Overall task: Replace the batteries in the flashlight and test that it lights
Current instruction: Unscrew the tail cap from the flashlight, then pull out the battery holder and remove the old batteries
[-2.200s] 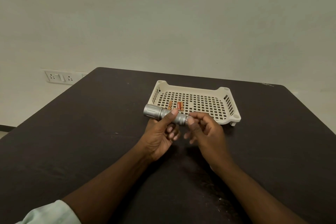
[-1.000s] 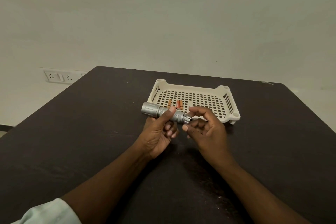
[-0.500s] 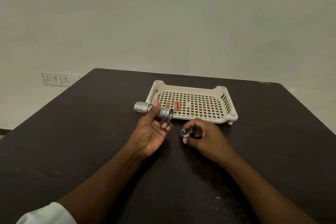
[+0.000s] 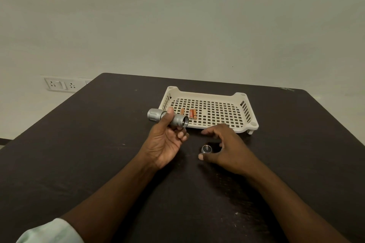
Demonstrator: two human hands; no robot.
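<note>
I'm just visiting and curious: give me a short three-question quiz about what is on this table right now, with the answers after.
1. True or false: the end cap is screwed onto the flashlight.
2. Which hand grips the flashlight? A) left hand B) right hand C) neither
3. Fill in: the batteries lie in the white ____.

Key
1. False. The cap sits on the table beside the right hand, whose spread fingers are apart from it, and the flashlight's rear end is open.
2. A.
3. Basket. Three orange batteries show there.
</note>
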